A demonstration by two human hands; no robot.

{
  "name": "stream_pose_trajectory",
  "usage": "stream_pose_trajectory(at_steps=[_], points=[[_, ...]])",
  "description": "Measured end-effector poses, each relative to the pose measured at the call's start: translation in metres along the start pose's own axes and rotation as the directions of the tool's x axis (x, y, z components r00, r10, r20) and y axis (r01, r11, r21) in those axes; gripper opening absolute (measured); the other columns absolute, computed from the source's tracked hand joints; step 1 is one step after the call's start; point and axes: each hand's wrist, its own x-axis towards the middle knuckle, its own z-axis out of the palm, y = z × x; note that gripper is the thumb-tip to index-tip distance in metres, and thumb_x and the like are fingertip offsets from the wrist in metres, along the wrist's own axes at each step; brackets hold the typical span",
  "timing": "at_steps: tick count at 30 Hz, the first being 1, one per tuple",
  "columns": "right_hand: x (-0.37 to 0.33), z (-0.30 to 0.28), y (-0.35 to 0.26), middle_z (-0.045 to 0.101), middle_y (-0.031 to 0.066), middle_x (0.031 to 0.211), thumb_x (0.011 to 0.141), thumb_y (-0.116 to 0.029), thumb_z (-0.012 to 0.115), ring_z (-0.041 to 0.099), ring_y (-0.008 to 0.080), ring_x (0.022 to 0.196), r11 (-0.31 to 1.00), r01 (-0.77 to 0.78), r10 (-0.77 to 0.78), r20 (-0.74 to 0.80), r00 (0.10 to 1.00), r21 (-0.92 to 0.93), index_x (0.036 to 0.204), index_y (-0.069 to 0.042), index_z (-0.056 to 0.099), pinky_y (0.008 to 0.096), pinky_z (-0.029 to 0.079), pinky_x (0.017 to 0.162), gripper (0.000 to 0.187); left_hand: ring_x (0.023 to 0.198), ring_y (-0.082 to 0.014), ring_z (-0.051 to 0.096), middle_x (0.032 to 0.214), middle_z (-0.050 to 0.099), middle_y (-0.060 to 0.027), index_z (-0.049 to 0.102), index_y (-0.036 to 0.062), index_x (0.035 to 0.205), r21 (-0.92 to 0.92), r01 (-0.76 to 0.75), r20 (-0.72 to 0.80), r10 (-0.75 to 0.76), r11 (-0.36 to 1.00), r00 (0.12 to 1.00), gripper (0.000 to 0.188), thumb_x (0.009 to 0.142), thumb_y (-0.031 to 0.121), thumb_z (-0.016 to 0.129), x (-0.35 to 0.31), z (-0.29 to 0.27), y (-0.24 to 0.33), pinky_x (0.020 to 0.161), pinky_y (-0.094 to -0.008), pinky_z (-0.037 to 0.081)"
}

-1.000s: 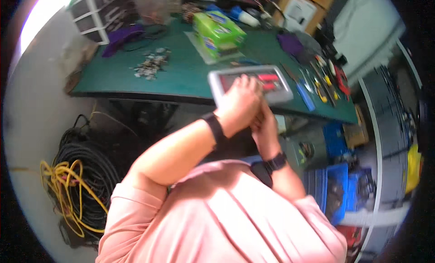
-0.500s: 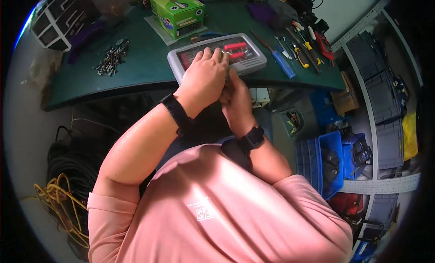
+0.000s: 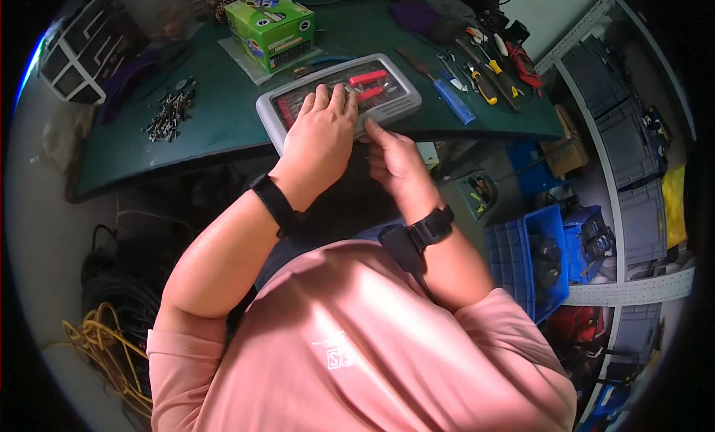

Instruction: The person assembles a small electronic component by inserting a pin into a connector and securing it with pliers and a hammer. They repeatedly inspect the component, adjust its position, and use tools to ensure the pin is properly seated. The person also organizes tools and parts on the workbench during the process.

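A grey tool case [image 3: 401, 108] with a see-through lid lies at the front edge of the green workbench [image 3: 216, 119]. Through the lid show red-handled pliers [image 3: 369, 80] and rows of small bits. Across the lid's left half rests my left hand [image 3: 322, 130], fingers stretched out flat. My right hand [image 3: 395, 158] is at the case's front edge, thumb against the rim and fingers curled below it. What lies under those curled fingers is hidden.
Behind the case stands a green box [image 3: 272, 33]. Loose screws [image 3: 171, 113] are heaped to the left. On the right lie a blue-handled tool [image 3: 453, 100], yellow-handled tools [image 3: 484, 88] and a red tool [image 3: 525, 65]. Blue crates [image 3: 525, 261] stand beside a shelf [image 3: 618, 208].
The right hand has drawn slightly apart from the left, its thumb now at the case's front rim. The left hand stays flat on the lid. The whole view has shifted a little.
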Motion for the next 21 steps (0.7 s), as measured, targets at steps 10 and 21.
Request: stream_pose_trajectory(at_steps=[10, 21], points=[[0.001, 0.036, 0.022, 0.049, -0.0032, 0.065, 0.09, -0.026, 0.066, 0.043, 0.0051, 0.051, 0.9, 0.346, -0.292, -0.224, 0.93, 0.264, 0.08, -0.012, 0.059, 0.0226, 0.031, 0.045, 0.019, 0.13, -0.0382, 0.044, 0.139, 0.047, -0.0221, 0.042, -0.0043, 0.138, -0.073, -0.01, 0.014, 0.011, 0.997, 1.0, 0.076, 0.068, 0.008, 0.069, -0.003, -0.002, 0.0, 0.111, -0.042, 0.034], [-0.018, 0.018, 0.02, 0.032, -0.0097, 0.058, 0.092, -0.029, 0.065, 0.028, 0.0028, 0.045, 0.968, 0.243, -0.233, -0.137, 0.963, 0.06, 0.072, -0.018, 0.045, 0.0223, 0.019, 0.04, 0.03, 0.118, -0.0336, 0.049, 0.126, 0.054, -0.017, 0.055, 0.0007, 0.122, -0.109, 0.044, 0.053, -0.039, 0.993, 0.998, 0.064, 0.062, 0.012, 0.075, 0.008, -0.023, 0.003, 0.104, -0.0415, 0.037]])
